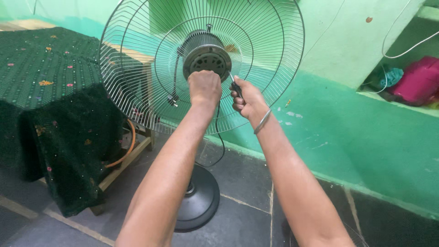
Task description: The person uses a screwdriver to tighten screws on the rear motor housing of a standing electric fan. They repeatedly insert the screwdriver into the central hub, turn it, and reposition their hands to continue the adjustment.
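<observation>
Presently both arms reach forward, nearly straight, toward a pedestal fan (201, 68) with its front guard off. Left hand (204, 87) is a closed fist, knuckles up, pressed against the lower edge of the motor (206, 56); what it grips cannot be told. Right hand (247, 99) is curled around a dark tool handle (236, 88), its metal tip angled up toward the motor (a bangle (262, 121) sits on that wrist). Rear grille (137, 68) surrounds the motor. Fan base (201, 201) stands on dark floor tiles (247, 183), beside a green wall (343, 119).

No packages, labels, signs, screens.
</observation>
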